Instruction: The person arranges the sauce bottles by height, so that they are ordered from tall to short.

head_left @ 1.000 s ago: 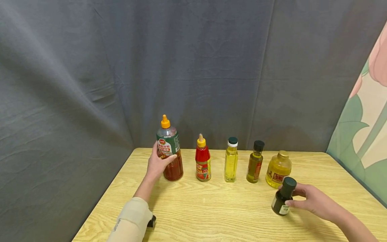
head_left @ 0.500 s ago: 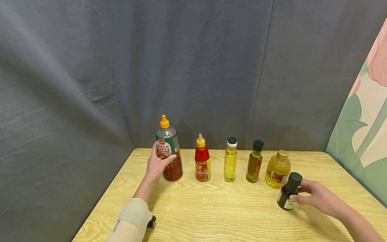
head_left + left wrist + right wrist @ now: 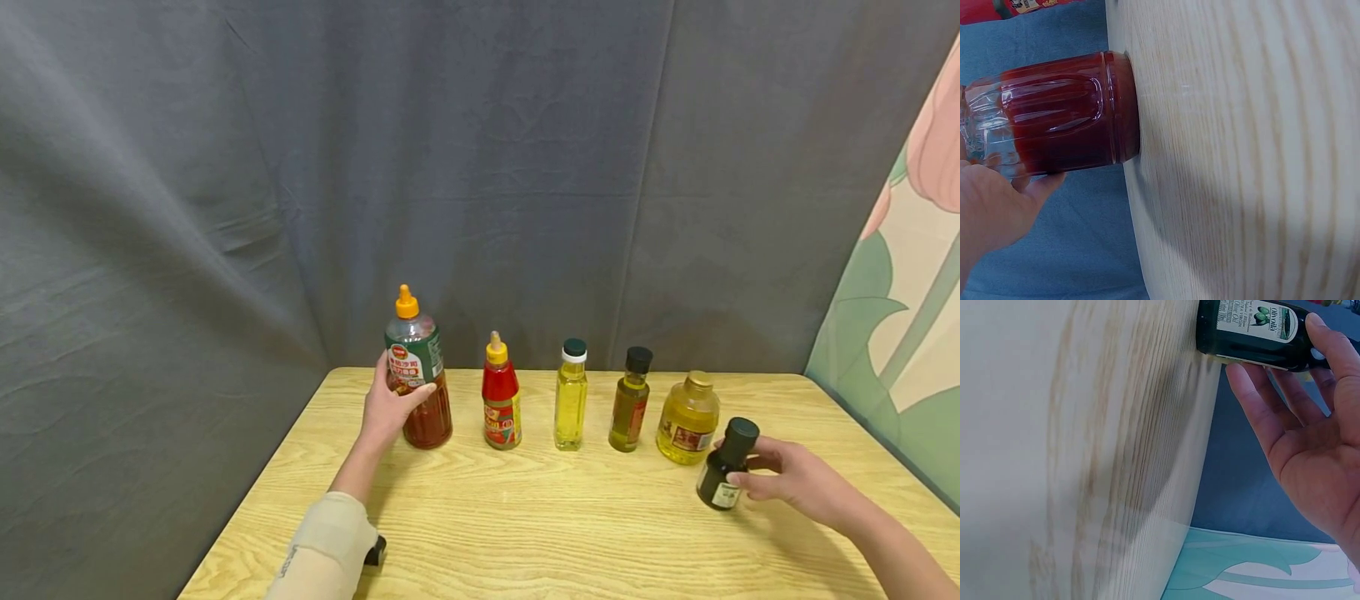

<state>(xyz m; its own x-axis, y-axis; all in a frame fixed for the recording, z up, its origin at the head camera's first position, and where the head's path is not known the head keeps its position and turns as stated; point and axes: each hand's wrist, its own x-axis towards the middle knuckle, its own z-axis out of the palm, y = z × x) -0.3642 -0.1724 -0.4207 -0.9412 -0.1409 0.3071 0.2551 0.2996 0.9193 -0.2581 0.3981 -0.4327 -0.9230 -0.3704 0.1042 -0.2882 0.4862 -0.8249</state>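
My left hand [image 3: 385,412] grips a large ketchup bottle [image 3: 429,421] with an orange nozzle and a green and white label, at the left end of a row. In the left wrist view the bottle's red lower part [image 3: 1063,115] stands upright on the wood, with the hand [image 3: 994,206] round its upper body. My right hand [image 3: 798,482] holds a small dark olive oil bottle [image 3: 714,485] between thumb and fingers, in front and to the right of the row. The right wrist view shows its olive label [image 3: 1260,320] and its base close over the table.
Between the hands stand a smaller red ketchup bottle [image 3: 502,404], a clear bottle of yellow oil [image 3: 572,408], a black-capped oil bottle [image 3: 628,414] and a round yellow oil jug [image 3: 686,423]. A grey curtain [image 3: 480,183] hangs behind the wooden table [image 3: 525,525].
My right hand has carried the olive oil bottle to the right and farther back, beside the round oil jug. The left hand has kept its grip on the large ketchup bottle.
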